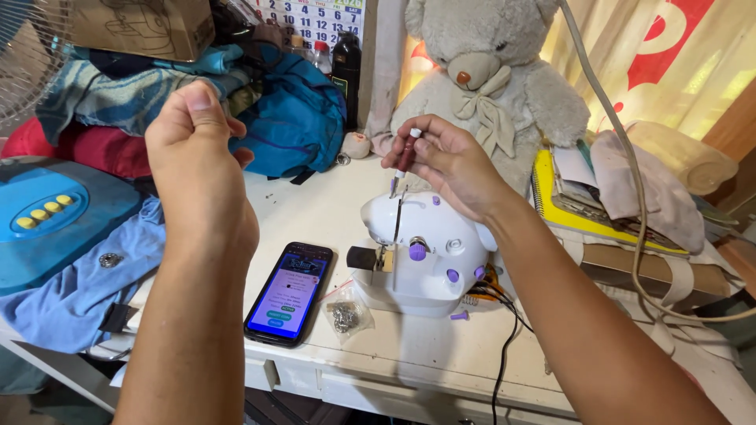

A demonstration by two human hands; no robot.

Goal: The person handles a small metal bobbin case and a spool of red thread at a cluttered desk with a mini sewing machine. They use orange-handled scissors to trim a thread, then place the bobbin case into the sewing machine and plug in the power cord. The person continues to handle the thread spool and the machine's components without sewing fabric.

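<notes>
Nearest the camera, at the front edge of the white table (331, 205), a smartphone (288, 292) lies flat with its screen lit, and just right of it sits a small clear plastic bag (344, 314) holding small metal parts. A tiny purple piece (460, 315) lies loose on the table by the base of the mini sewing machine (421, 256), which is white with purple knobs and stands near the middle of the table; black cables (504, 330) run from its right side over the table's front edge.

Above the machine's top, the right hand (449, 161) pinches a small dark red screwdriver (405, 160) between thumb and fingers, its tip pointing down just over the machine. The left hand (197, 149) is raised well to the left, clenched into a loose fist (whether anything is pinched inside it cannot be told).

To the left lie a light blue cloth (79, 291) and a blue case with yellow buttons (55, 220). Farther back sit a blue bag (295, 118), a dark bottle (346, 71) and a grey teddy bear (488, 79); to the right, a yellow notebook (551, 206) under folded cloths. A calendar (315, 16) hangs behind.
</notes>
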